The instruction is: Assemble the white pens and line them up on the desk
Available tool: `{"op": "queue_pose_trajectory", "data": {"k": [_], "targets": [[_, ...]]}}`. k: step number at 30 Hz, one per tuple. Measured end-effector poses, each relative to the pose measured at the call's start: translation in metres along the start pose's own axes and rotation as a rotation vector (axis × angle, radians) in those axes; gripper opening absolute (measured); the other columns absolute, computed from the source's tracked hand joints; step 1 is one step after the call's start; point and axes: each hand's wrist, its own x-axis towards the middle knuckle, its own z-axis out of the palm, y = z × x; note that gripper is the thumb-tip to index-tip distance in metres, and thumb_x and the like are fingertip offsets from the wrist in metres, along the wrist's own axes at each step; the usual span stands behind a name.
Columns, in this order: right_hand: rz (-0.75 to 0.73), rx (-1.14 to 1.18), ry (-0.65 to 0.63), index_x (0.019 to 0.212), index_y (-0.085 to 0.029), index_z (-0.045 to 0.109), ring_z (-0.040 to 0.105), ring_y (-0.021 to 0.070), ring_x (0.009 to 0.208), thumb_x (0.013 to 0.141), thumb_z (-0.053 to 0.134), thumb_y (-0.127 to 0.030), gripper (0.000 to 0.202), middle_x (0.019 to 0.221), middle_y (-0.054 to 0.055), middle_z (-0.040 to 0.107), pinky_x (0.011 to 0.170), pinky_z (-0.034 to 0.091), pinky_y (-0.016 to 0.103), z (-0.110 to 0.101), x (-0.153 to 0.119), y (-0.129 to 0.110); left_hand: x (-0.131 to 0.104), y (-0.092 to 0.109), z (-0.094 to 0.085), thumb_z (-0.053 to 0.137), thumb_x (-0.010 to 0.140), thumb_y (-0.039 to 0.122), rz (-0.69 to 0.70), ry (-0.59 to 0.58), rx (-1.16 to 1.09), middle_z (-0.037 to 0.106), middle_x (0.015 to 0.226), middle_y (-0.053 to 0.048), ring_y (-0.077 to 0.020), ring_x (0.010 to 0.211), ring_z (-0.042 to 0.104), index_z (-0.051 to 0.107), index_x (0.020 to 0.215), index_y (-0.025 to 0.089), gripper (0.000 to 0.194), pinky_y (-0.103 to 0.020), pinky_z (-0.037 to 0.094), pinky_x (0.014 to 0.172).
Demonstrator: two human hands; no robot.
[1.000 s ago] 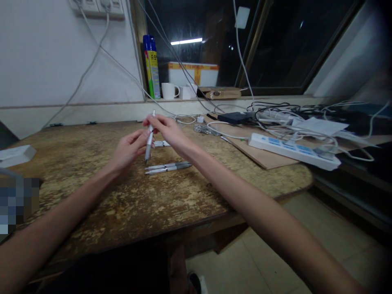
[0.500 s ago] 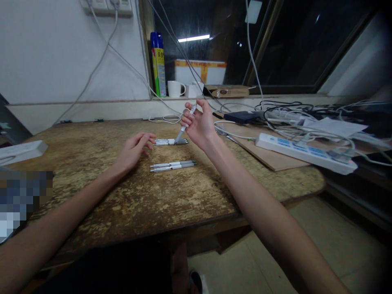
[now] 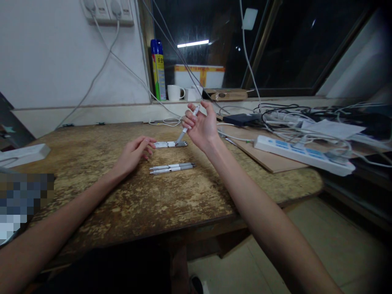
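Observation:
A white and grey pen (image 3: 181,136) slants down to the left from my right hand (image 3: 202,125), whose fingers are closed around it. Its lower tip shows over a far group of pens (image 3: 165,144) lying side by side on the worn wooden table (image 3: 122,208). Beside the left ends of that group rests my left hand (image 3: 134,153), holding nothing, fingers apart and loosely bent; whether the fingertips touch the pens I cannot tell. Closer to me lie a couple more white and grey pens (image 3: 171,168), parallel to each other.
To the right are a white power strip (image 3: 303,155), a brown board (image 3: 272,161) and tangled cables (image 3: 284,114). A spray can (image 3: 158,73), a white mug (image 3: 175,93) and a flat cardboard box (image 3: 231,94) stand along the sill. Another white strip (image 3: 24,154) lies at far left.
The view has tilted up slightly, so the scene sits a little lower. Both hands keep nearly the same places, and the pen stays in my right hand.

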Motion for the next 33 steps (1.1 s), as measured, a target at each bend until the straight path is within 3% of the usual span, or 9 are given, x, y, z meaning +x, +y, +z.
{"op": "queue_pose_trajectory", "data": {"k": [10,18,33], "targets": [[-0.018,-0.126,0.014,0.093,-0.025,0.057,0.029,0.0135,0.047,0.092,0.056,-0.055,0.029,0.052,-0.009,0.025,0.047,0.024,0.028,0.0028,-0.0022,-0.0001,-0.0025,0.0033,0.001,0.058,0.096,0.054,-0.005,-0.018,-0.014,0.068,0.098,-0.01,-0.0167,0.079,0.061,0.072,0.11,0.014,0.044,-0.026,0.05,0.063],[-0.019,-0.156,-0.059,0.1,-0.026,0.058,0.029,0.0131,0.045,0.091,0.057,-0.055,0.03,0.05,-0.009,0.025,0.045,0.023,0.028,0.0011,-0.0006,0.0011,-0.0022,0.0032,0.0018,0.061,0.094,0.054,0.002,-0.016,-0.029,0.07,0.096,-0.01,-0.0164,0.076,0.063,0.073,0.108,0.014,0.044,-0.025,0.05,0.06],[-0.031,-0.21,0.002,0.097,-0.026,0.058,0.028,0.0138,0.046,0.092,0.054,-0.056,0.03,0.051,-0.009,0.026,0.046,0.023,0.029,0.0051,-0.0041,0.0005,-0.0034,0.0047,0.0029,0.059,0.096,0.052,-0.003,-0.022,-0.029,0.069,0.095,-0.009,-0.0162,0.076,0.062,0.074,0.108,0.015,0.042,-0.025,0.05,0.061]]}}
